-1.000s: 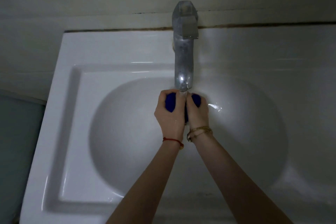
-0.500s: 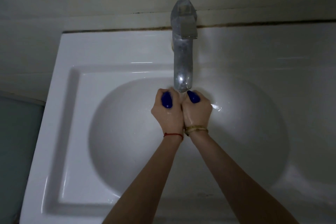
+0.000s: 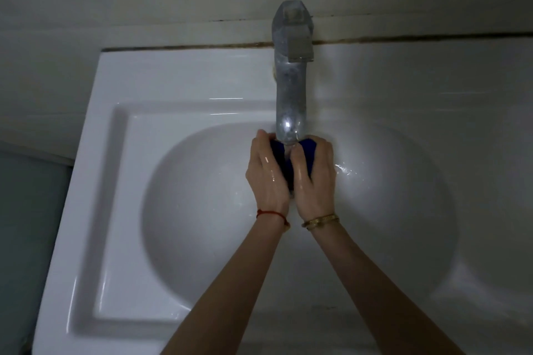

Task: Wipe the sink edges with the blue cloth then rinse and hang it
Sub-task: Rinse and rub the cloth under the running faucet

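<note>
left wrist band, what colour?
Red string band on the left wrist, clearest in the head view.

Two bare forearms are seen from above, with no sleeves worn on either. A thin red string bracelet (image 3: 272,214) is tied around the wrist of the left hand (image 3: 266,173). Slim gold-coloured bangles (image 3: 320,220) are worn on the wrist of the right hand (image 3: 315,179). A wet sheen is shown on the backs of both hands.

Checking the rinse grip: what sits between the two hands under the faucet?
In the head view, the bunched blue cloth sits between the left hand and right hand, both gripping it just below the faucet spout.
</note>
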Tool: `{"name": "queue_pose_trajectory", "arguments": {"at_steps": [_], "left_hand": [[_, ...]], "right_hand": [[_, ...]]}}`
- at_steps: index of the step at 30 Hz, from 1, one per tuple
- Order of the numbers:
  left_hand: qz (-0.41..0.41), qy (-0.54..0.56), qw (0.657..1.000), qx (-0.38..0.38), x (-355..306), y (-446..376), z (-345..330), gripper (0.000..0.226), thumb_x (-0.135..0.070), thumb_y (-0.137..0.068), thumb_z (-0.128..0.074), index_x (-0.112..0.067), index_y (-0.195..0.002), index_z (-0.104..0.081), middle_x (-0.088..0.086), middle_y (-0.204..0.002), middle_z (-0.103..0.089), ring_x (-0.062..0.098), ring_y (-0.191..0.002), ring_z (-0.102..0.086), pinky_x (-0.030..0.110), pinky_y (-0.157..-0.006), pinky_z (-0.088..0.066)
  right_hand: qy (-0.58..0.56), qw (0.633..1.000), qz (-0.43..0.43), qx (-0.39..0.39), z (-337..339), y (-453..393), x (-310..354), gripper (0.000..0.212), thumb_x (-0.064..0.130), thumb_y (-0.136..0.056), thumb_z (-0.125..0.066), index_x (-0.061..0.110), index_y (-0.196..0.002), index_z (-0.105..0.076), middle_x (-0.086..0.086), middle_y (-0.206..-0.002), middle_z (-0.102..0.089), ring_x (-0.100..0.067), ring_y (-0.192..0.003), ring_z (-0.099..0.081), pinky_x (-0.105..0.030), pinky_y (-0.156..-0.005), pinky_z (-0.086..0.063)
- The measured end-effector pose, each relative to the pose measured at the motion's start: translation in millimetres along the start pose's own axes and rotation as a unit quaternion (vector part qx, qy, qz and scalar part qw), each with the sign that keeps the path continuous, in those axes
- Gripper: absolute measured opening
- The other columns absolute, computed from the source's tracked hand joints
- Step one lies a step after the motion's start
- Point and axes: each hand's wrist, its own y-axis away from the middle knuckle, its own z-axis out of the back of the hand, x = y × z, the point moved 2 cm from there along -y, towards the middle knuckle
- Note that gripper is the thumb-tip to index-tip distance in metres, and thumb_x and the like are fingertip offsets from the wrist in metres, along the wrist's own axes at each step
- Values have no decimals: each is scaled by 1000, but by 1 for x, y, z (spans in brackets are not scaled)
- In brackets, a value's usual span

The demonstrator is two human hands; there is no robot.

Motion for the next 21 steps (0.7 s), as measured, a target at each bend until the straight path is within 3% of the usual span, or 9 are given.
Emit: {"name": "queue_pose_trajectory", "arguments": {"at_steps": [2,4,7,11,13,16,18,21], "left_hand": [[22,1,1000,11,0,-4,4,35,-30,-104,-41,-26,-72,-56,-14,-66,-54,1,-63,-49,20,-63,-42],[1,-13,1000,24,-2,-5,6,25,-17,-103,-43,-16,-86,-62,-17,-70,-59,-4,-65,-53,16,-63,-43],[-16,-19,999,25,-1,1,9,21,-13,-100,-51,-13,-116,-65,-2,-102,-69,5,-87,-64,19,-76,-54],[-30,19,999,-1,4,10,10,29,-13,-98,-57,-27,-122,-63,11,-117,-66,21,-103,-65,31,-89,-58],[-59,10,998,7,4,12,8,24,-10,-95,-62,-20,-117,-64,11,-113,-67,18,-99,-65,29,-87,-57],[-105,-25,994,18,4,15,4,11,-11,-93,-64,-7,-103,-64,6,-94,-66,12,-86,-62,30,-83,-55],[-109,-28,994,9,6,15,2,11,-13,-92,-67,-7,-101,-64,4,-90,-65,11,-83,-61,30,-82,-54],[-133,-22,991,0,7,13,4,23,-27,-89,-68,-9,-102,-64,6,-93,-66,11,-86,-62,29,-83,-55]], "right_hand": [[-16,1000,4,5,3,2,0,32,48,-89,-41,26,-106,-55,0,-112,-51,7,-95,-53,-8,-81,-43],[-43,999,14,-13,7,5,-1,23,43,-88,-50,28,-100,-62,-1,-109,-54,-1,-95,-57,-21,-86,-49],[-85,995,-29,-30,8,4,-4,30,43,-82,-61,29,-108,-67,1,-116,-54,-7,-105,-57,-31,-94,-50],[-133,980,-147,-4,-1,-1,0,56,61,-77,-58,54,-130,-42,15,-131,-50,-8,-119,-52,-31,-96,-49],[-99,981,-167,-11,0,-1,3,44,57,-86,-54,44,-128,-45,16,-109,-60,-8,-103,-59,-26,-83,-51],[-64,982,-174,-48,0,-3,7,30,52,-92,-48,23,-97,-55,9,-76,-62,-1,-69,-61,-21,-61,-49],[-23,987,-151,-42,-2,-6,8,32,50,-93,-44,21,-82,-51,8,-67,-58,4,-56,-55,-20,-55,-44],[12,991,-131,-35,-6,-10,7,32,44,-93,-46,17,-75,-51,7,-63,-55,4,-53,-52,-15,-51,-40]]}}
